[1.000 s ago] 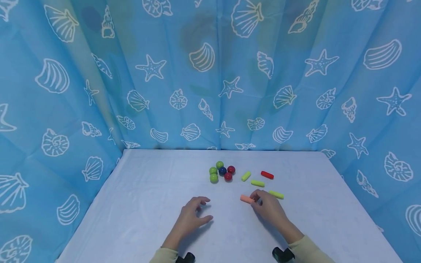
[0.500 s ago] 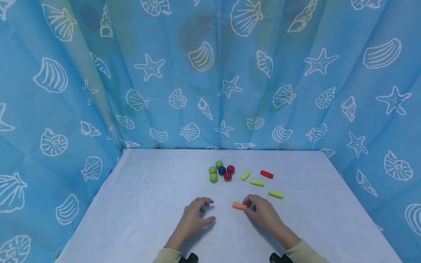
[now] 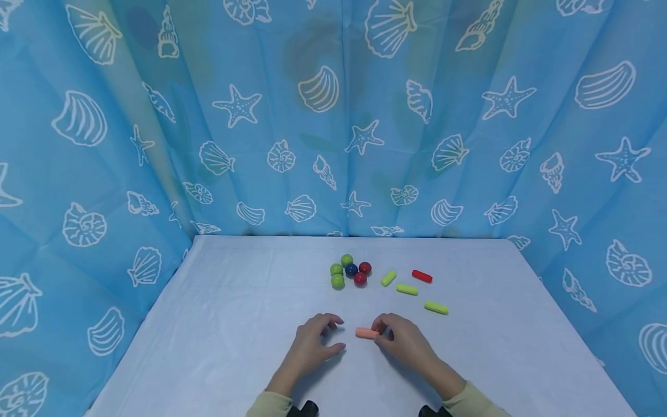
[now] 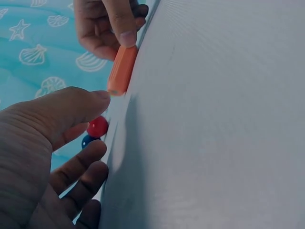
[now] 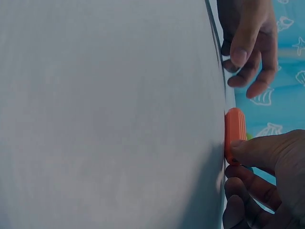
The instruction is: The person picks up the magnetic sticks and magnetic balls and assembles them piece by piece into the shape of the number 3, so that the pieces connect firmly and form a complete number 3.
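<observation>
Between thumb and fingers my right hand (image 3: pixel 406 341) pinches one end of a short orange ridged stick (image 3: pixel 366 333), whose free end points at my left hand. My left hand (image 3: pixel 312 341) is held over the table with thumb and fingers spread apart and nothing between them. In the left wrist view the orange stick (image 4: pixel 123 71) ends close to the left thumb tip; whether they touch I cannot tell. The right wrist view has the right thumb pressed on the stick's (image 5: pixel 234 125) side.
Beyond the hands sit green balls (image 3: pixel 337 281), red balls (image 3: pixel 360 279) and a blue ball (image 3: pixel 351 270), clustered together. To their right lie yellow-green sticks (image 3: pixel 407 289) and a red stick (image 3: pixel 422 276). A blue shell-print curtain (image 3: pixel 333 145) surrounds the white table (image 3: pixel 234 301).
My right hand has carried the orange stick left and nearer to me. My left hand has shifted slightly to the right, still spread.
</observation>
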### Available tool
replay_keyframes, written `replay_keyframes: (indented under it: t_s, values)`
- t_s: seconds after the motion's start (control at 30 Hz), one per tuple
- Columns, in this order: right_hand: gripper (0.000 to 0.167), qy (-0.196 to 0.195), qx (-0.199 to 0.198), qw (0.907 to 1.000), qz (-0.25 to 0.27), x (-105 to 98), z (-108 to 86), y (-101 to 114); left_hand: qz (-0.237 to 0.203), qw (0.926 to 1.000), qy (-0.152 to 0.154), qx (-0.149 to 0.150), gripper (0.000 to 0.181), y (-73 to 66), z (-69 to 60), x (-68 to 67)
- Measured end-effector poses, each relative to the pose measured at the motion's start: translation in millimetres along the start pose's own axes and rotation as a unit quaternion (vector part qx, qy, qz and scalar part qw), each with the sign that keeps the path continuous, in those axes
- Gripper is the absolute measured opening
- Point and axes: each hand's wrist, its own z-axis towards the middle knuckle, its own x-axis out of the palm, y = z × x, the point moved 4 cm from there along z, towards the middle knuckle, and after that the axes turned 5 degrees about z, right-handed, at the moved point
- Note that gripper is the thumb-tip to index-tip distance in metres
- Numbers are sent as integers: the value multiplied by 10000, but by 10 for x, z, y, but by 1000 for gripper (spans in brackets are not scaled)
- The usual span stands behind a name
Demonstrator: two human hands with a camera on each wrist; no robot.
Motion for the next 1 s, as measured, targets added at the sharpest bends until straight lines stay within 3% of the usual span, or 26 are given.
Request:
replay_keyframes:
  t_s: [0.37,0.8,1.0]
  values:
    - [20,217,-220,9993,204,99,-12,164,46,9999,66,142,37,6,58,51]
    - [17,302,-502,9981,183,158,-8,245,114,9978,-257,595,19,-7,58,51]
    - [17,365,-448,9982,155,154,-14,246,63,9983,-242,518,13,-17,57,41]
